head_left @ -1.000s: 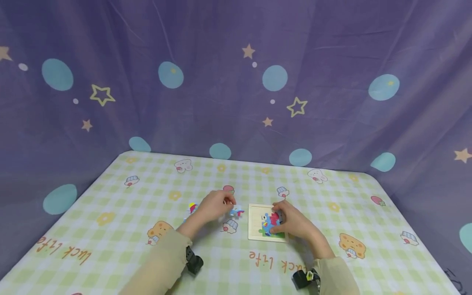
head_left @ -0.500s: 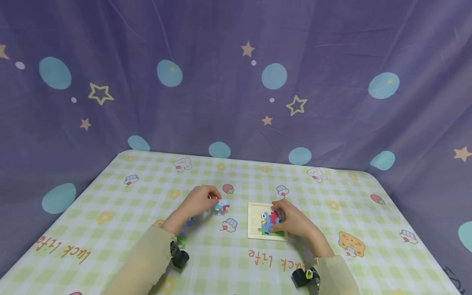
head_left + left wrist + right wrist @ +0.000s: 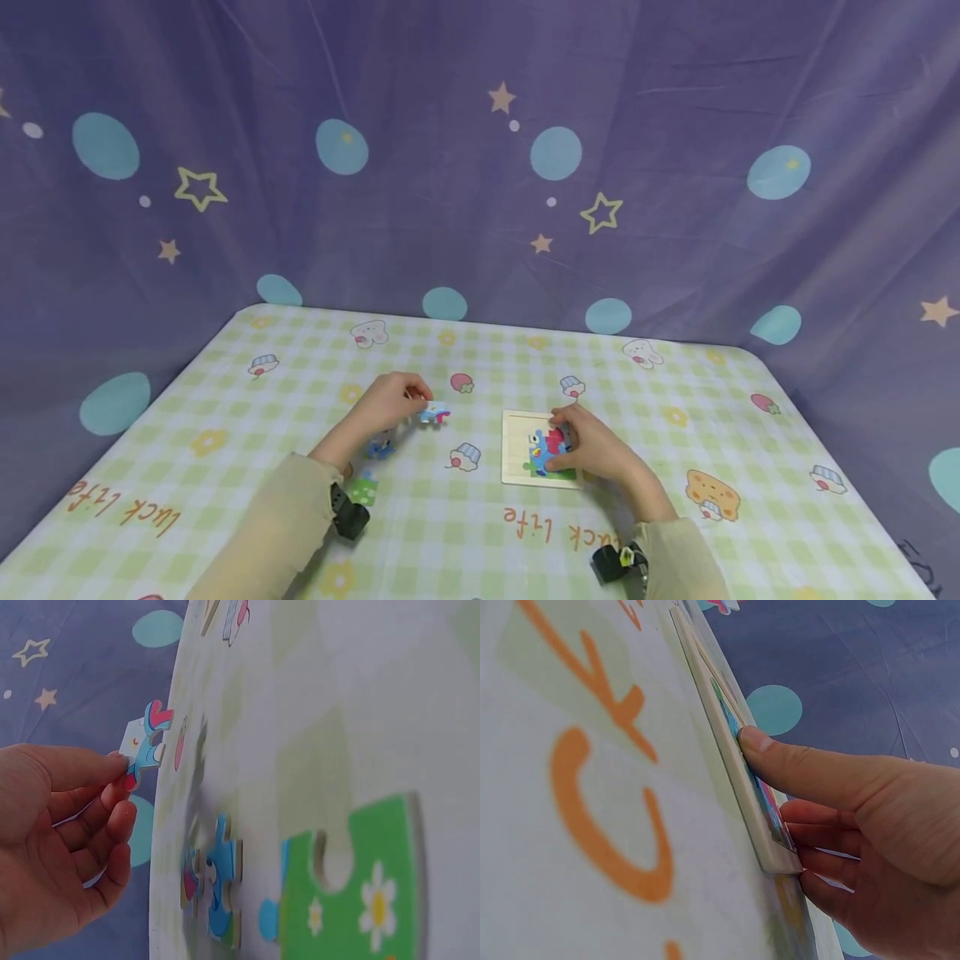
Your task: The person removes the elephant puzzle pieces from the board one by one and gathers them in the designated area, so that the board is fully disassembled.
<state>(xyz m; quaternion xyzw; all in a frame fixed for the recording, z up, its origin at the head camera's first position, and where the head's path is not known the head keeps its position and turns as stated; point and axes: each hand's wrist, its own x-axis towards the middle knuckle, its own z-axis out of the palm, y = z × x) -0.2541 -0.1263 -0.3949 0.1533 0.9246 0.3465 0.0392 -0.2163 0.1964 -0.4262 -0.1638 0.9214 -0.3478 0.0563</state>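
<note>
My left hand [image 3: 382, 406] pinches a jigsaw piece [image 3: 142, 742] between thumb and index finger, raised above the tablecloth. The piece is white and blue with red parts; the other fingers curl loosely below. At the right, a square wooden puzzle tray [image 3: 516, 450] lies flat, with several joined pieces [image 3: 538, 454] in its right part, blue, red and green. My right hand [image 3: 600, 446] holds this tray: the thumb [image 3: 756, 741] presses on the pieces, and the fingers are at its right edge. The hand covers part of the picture.
Loose pieces lie near my left wrist: a green one with white flowers [image 3: 397, 847], a blue one [image 3: 221, 877] and another [image 3: 190, 881] beside it. The checked tablecloth [image 3: 630, 400] reaches back to a purple curtain [image 3: 465, 217].
My left hand has moved left, away from the tray, carrying the pinched piece. The green and blue loose pieces have come into view by that wrist. My right hand stays on the tray.
</note>
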